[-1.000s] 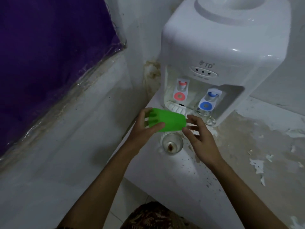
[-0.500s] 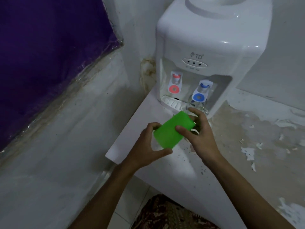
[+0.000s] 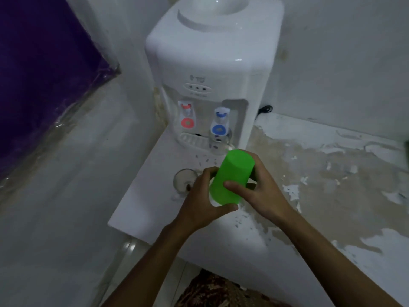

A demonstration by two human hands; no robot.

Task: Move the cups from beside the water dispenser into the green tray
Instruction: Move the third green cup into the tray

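Note:
A bright green plastic cup (image 3: 232, 176) is held tilted above the white counter, its closed bottom pointing up and away from me. My left hand (image 3: 199, 200) grips its lower open end and my right hand (image 3: 259, 191) wraps its side. A clear glass cup (image 3: 183, 180) with a brown residue stands on the counter just left of my left hand. Another clear glass (image 3: 219, 142) stands under the blue tap of the white water dispenser (image 3: 210, 69). No green tray is in view.
The counter (image 3: 309, 185) has peeling, stained paint to the right. Its left edge (image 3: 132, 187) drops to a tiled floor. A purple plastic-covered sheet (image 3: 44, 74) hangs on the left wall. A patterned cloth (image 3: 217, 291) lies below me.
The green cup has swung from lying sideways to bottom-up and moved right and nearer me. My right hand has closed on it. The view has pulled back from the dispenser.

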